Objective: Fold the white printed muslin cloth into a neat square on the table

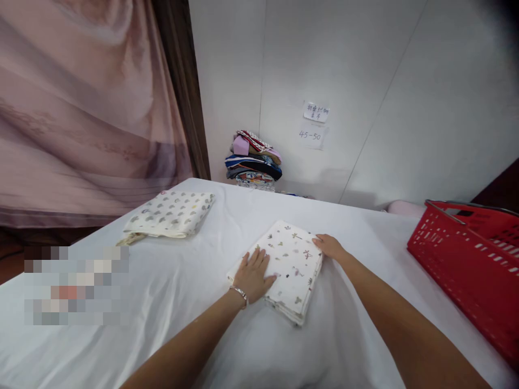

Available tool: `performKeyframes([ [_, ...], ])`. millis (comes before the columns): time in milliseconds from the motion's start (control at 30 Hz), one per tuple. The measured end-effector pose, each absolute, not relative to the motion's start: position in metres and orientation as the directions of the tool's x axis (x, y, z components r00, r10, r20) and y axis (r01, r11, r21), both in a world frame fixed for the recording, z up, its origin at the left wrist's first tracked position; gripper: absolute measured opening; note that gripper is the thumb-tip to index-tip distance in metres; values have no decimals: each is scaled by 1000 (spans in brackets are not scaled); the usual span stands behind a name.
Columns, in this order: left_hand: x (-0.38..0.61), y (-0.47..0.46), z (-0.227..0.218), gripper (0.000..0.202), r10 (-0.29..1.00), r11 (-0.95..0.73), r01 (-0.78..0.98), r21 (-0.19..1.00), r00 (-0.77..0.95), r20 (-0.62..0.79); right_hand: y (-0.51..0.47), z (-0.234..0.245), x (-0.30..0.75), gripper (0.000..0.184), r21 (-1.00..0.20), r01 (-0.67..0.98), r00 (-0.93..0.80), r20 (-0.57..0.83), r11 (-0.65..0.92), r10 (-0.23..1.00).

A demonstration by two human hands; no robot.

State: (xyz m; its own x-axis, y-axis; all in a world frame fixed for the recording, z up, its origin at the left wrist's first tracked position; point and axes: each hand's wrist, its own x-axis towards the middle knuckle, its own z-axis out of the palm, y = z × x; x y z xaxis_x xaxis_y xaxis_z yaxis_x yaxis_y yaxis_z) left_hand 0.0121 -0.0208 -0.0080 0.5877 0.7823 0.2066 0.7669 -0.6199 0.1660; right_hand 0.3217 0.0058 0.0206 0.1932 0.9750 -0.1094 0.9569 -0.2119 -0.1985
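Note:
A folded white cloth (290, 256) with small printed plants and birds lies on the white-covered table in front of me. My left hand (254, 275), with a silver bracelet at the wrist, rests flat on its left side, fingers spread. At the far right corner, the fingers of my right hand (329, 246) close on the cloth's edge; the underside of that grip is hidden. Several layers show along the cloth's near edge. Farther left lies another folded white cloth (174, 213) with grey cloud-like prints, apart from both hands.
A red plastic basket (466, 270) stands at the right. Behind the table's far edge is a stack of folded fabrics (254, 162) against the wall. A pink curtain (93, 108) hangs at the left. A blurred-out patch (77, 286) covers part of the table's left side.

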Motion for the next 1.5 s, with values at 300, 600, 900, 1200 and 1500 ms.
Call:
performKeyframes([
  [300, -9, -17, 12, 48, 941, -324, 887, 329, 267, 207, -2, 27, 328, 46, -340, 898, 231, -175, -279, 957],
  [600, -34, 43, 24, 35, 968, -223, 865, 450, 250, -3, -50, 40, 325, 40, -509, 745, 220, -423, -432, 879],
  [900, -33, 11, 21, 30, 733, -674, 640, 370, 512, 449, -129, 17, 318, 55, -763, 500, 232, -338, -410, 912],
  [1200, -62, -95, 5, 54, 471, -881, 453, 137, 810, 350, -148, 16, 344, 63, -524, 818, -223, 92, 237, 971],
  [1500, -57, -108, 13, 60, 454, -885, 461, 65, 823, 342, -143, 0, 336, 57, 55, 861, -509, 122, 506, 852],
])
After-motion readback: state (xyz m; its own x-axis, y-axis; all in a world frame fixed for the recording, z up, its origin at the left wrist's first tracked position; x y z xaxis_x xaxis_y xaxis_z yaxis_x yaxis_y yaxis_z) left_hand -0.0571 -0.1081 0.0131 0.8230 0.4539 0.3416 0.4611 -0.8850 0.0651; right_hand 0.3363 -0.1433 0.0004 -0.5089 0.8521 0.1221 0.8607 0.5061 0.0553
